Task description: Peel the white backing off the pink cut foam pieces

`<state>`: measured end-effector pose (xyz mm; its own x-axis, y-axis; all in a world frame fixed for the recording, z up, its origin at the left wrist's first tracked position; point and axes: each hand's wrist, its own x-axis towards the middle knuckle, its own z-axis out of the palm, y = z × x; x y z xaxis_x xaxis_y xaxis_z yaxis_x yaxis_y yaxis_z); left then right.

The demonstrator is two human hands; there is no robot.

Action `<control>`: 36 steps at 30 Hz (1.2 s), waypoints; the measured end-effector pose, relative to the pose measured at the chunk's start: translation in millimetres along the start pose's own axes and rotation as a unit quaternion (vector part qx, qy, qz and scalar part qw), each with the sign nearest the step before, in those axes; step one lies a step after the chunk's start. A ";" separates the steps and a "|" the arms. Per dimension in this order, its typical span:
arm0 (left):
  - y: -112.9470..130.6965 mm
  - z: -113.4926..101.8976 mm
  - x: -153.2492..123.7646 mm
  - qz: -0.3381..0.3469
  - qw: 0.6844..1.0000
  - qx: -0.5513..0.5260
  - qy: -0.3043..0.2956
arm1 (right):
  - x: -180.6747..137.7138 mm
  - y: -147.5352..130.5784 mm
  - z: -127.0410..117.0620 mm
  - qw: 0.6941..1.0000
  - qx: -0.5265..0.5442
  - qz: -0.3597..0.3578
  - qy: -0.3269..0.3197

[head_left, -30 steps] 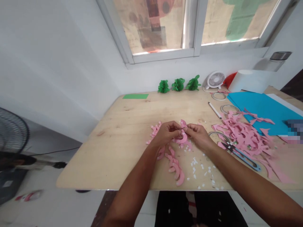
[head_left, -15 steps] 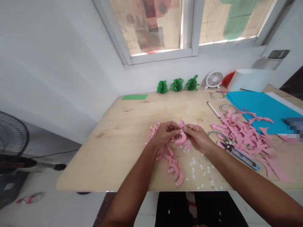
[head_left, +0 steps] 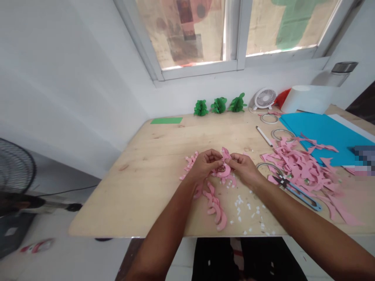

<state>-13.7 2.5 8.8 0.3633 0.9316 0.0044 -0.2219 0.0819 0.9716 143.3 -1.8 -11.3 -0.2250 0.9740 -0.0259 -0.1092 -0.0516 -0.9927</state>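
Head view | curved pink paper piece (head_left: 226, 171), narrow tip upward, frame centre | left hand (head_left: 205, 166) and right hand (head_left: 244, 168) pinching it | overlapping pink paper crescents (head_left: 217, 208) on pale wooden bench (head_left: 131, 191), lower centre

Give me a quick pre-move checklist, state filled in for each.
1. Left hand gripping the curved pink paper: ok, pinched at the fingertips.
2. Right hand gripping it too: ok, thumb and fingers at its upper part.
3. Contact between paper layers: cannot tell, fingers cover part of it.
4. Table free of loose bits near the hands: not ok, white bits scattered about.
5. Snips out of the hands: ok, lying by the pink scraps.
6. Pen capped: cannot tell, too small.
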 end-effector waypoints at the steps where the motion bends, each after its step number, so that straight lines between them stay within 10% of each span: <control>1: -0.9 0.5 0.1 0.000 1.000 0.005 0.004 | 0.1 0.0 0.0 1.000 -0.001 -0.001 0.005; 8: -2.2 7.4 0.3 0.136 0.962 0.198 0.129 | 0.8 -0.9 -2.3 0.997 -0.026 -0.022 0.066; 23: -14.8 16.1 1.7 0.273 0.825 0.482 0.114 | 0.3 1.0 -1.7 0.993 -0.010 -0.035 0.110; 36: -13.9 17.1 0.8 0.214 0.875 0.415 0.128 | 0.4 6.3 0.0 0.990 -0.044 -0.052 0.122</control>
<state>5.1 -4.0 -0.6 0.1697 0.8719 0.4593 0.4842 -0.4797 0.7317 142.6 -1.8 -17.6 0.0255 0.9978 0.0606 -0.0331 0.0614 -0.9976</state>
